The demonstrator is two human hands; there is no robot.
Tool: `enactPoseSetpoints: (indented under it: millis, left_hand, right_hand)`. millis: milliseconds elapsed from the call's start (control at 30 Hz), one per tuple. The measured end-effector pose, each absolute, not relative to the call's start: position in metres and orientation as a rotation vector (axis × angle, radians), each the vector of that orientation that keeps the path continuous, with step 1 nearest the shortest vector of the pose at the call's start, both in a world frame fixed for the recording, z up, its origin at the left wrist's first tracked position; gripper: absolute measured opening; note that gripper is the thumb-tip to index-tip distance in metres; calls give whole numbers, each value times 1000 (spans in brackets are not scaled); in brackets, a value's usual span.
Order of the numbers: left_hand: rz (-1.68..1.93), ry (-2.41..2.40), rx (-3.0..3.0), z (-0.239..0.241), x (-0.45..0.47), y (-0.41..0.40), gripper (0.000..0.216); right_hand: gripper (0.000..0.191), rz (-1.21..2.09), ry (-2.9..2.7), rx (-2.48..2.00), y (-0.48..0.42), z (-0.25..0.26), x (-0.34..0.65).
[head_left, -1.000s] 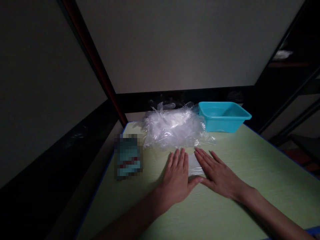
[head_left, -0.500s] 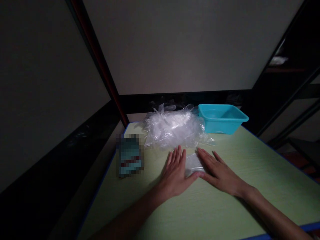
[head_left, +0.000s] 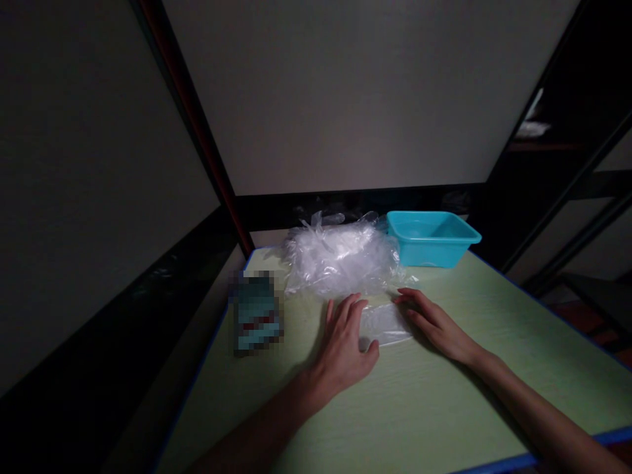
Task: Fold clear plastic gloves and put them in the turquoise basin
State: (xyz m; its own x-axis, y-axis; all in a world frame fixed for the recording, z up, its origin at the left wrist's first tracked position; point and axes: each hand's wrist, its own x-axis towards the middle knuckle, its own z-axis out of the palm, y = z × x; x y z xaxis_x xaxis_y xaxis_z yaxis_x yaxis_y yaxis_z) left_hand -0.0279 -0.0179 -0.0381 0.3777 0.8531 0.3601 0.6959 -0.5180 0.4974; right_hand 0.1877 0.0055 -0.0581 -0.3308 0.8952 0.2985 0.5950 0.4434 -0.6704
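Note:
A flat, folded piece of clear plastic point(head_left: 386, 324) lies on the pale green table between my hands. My left hand point(head_left: 344, 349) is at its left edge, fingers apart and slightly bent, with the thumb beside the near left corner. At the opposite end is my right hand point(head_left: 439, 329), its fingers loosely stretched toward the far right corner. Neither hand grips anything. Just beyond my fingertips sits a heap of crumpled clear plastic point(head_left: 340, 257), with thin finger-like ends sticking up at its back.
A turquoise plastic basin point(head_left: 434, 251) stands at the back right, touching the heap's side. At the left edge lies a blurred-out greenish packet point(head_left: 257, 315). A pale panel point(head_left: 360, 99) rises behind the table point(head_left: 395, 415), which has a blue rim.
My hands have moved apart and lifted from lying flat, thumbs no longer touching. More of the folded plastic shows between them. The view has shifted slightly.

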Motion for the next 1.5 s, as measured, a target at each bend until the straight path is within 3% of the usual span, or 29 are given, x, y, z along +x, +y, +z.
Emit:
enactPoseSetpoints:
  millis: [367, 767, 1500]
  left_hand:
    - [691, 1374, 2456, -38, -30, -17, 49]
    - [346, 944, 2862, -43, -33, -20, 61]
    - [232, 968, 2862, -48, -33, -19, 64]
  right_hand:
    - [35, 619, -2023, -1221, 4, -53, 187]
    - [40, 272, -2423, -1239, -4, -50, 188]
    - [50, 176, -2666, -1330, -10, -50, 191]
